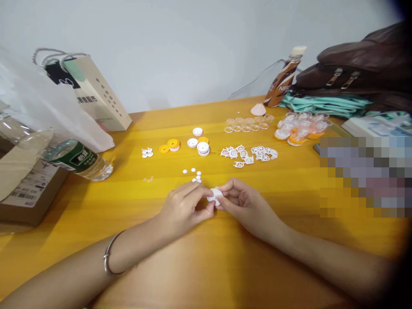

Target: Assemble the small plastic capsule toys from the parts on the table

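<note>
Between my two hands is a small round white plastic piece, held just above the wooden table. My left hand pinches its left side with thumb and fingers. On its right side, the thumb and forefinger of my right hand grip it too. Just beyond my left fingers lie several small white discs. Farther back are white round caps and orange round caps. White openwork wheel-like pieces lie in a loose group beyond my right hand.
Clear rings stand in rows at the back, near finished-looking clear-and-orange pieces. A brown-labelled bottle and dark leather bag sit back right. Leftward are a water bottle, cardboard box and paper bag.
</note>
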Available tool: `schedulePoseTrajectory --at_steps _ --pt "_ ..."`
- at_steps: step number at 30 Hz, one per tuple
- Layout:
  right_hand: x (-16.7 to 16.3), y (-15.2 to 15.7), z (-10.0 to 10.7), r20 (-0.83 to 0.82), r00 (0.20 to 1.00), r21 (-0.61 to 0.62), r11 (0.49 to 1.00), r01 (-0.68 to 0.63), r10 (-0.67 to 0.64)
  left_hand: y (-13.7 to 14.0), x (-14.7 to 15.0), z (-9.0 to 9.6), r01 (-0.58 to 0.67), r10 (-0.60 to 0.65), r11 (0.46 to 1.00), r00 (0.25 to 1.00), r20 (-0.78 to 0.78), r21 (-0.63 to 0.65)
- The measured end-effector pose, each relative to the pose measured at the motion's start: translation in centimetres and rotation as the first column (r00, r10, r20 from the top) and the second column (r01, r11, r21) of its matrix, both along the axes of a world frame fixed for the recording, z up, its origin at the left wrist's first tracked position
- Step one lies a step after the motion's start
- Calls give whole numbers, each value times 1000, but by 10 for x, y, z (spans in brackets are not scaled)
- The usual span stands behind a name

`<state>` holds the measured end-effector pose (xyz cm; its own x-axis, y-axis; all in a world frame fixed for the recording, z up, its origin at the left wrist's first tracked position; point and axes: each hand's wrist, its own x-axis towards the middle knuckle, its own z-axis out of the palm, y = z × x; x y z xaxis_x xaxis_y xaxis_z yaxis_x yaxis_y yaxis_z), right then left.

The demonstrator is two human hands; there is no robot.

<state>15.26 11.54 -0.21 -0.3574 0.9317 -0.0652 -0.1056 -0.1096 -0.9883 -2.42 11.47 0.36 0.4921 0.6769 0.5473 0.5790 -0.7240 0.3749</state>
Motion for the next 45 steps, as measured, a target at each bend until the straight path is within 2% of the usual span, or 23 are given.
schedulePoseTrajectory --at_steps 3,8,11,16,22,27,30,34,39,45 --pt "-1 -1 0 0 1000 7 1000 0 0 -1 0 0 3 -3 1000 1000 -17 18" --pt "-2 -4 -3 47 998 74 997 31 -35 -2 0 4 -14 13 994 1000 -12 -113" --pt "-2 -5 -3 62 997 105 994 30 -37 -3 0 6 -35 31 993 999 -34 -114" --pt "-2 -4 -1 57 998 100 995 20 -26 -3 1 4 -64 61 998 994 -87 -28" --pt "-1 -2 -1 32 999 15 1000 15 -15 -4 2 5 -57 73 989 991 -115 134" --pt "1 0 1 16 1000 -62 998 5 -4 -5 -3 9 42 42 946 968 -249 323" --pt "2 1 4 -4 1000 -107 994 -16 16 -5 -7 10 110 5 927 953 -304 360" --pt "3 1 8 -9 1000 -159 987 -8 6 -3 -13 8 160 -42 922 947 -318 354" --pt "2 1 8 -11 1000 -165 986 -2 0 -1 -16 4 187 -88 932 948 -306 311" --pt "4 1 6 -7 1000 -139 990 -23 22 1 -13 2 116 -91 974 987 -131 196"
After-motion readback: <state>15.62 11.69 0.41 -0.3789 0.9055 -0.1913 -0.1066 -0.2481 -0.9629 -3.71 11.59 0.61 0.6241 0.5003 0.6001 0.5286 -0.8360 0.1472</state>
